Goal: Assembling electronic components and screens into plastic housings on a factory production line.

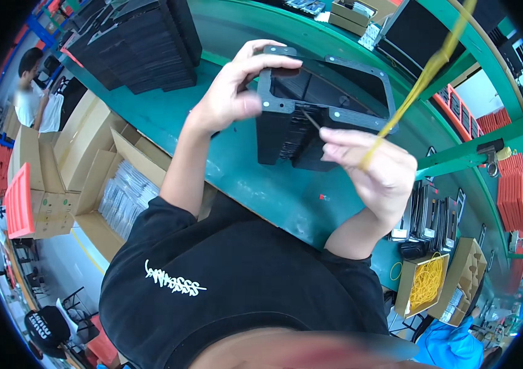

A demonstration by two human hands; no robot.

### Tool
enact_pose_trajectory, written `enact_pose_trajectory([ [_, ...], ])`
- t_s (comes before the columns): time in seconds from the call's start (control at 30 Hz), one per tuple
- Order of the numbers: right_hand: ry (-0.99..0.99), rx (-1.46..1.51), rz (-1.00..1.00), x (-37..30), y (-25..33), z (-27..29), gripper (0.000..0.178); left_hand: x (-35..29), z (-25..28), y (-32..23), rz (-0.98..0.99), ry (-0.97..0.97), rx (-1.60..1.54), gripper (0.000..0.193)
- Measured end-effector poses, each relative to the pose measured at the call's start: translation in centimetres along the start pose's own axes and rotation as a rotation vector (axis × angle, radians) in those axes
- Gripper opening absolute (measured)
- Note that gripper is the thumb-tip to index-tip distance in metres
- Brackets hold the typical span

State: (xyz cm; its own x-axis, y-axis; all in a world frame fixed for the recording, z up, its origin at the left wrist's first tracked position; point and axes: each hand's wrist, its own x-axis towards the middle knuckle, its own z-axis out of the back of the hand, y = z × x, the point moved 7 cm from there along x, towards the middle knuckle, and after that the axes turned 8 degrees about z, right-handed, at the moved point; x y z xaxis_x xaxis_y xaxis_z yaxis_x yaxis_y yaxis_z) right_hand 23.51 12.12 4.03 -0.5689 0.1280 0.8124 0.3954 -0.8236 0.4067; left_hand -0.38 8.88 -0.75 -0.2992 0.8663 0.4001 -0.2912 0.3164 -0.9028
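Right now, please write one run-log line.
left hand: gripping black rectangular frame stack | right hand: pinching thin straight stick | yellow bands: in cardboard box

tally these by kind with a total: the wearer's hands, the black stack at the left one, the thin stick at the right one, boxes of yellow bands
hands: 2 (left hand, right hand)
held black stack: 1
thin stick: 1
box of yellow bands: 1
total: 5

left hand (228, 92): fingers (274, 61) curled, thumb (247, 106) apart | right hand (379, 166): fingertips (328, 135) pinched close
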Motion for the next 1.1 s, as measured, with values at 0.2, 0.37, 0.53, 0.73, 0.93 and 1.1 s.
enact_pose_trajectory([
  [0.2, 0.183, -0.183, 0.135, 0.1, 0.6, -1.2, 0.02, -1.0, -0.6, -0.6, -0.25, 0.1, 0.212, 0.071],
  [0.37, 0.124, -0.227, 0.082, 0.0, 0.9, -0.2, 0.021, -1.0, -0.8, 0.1, -0.234, 0.085, 0.162, 0.071],
  [0.53, 0.148, -0.339, 0.161, 0.5, 1.4, -1.0, 0.02, -0.8, -0.6, -0.4, -0.275, 0.097, 0.255, 0.071],
  [0.73, -0.263, -0.486, 0.377, 0.1, 1.0, -1.4, 0.018, 2.2, 0.4, 1.6, 0.309, 0.041, -0.362, 0.056],
  [0.93, -0.646, -0.211, 0.277, -2.1, 0.3, 3.5, 0.017, -0.3, 8.8, 11.9, 0.289, -0.261, -0.222, 0.04],
  [1.1, -0.699, -0.354, 0.074, -3.4, -1.1, 7.3, 0.015, -6.4, 10.6, 14.9, 0.29, -0.454, 0.611, 0.044],
])
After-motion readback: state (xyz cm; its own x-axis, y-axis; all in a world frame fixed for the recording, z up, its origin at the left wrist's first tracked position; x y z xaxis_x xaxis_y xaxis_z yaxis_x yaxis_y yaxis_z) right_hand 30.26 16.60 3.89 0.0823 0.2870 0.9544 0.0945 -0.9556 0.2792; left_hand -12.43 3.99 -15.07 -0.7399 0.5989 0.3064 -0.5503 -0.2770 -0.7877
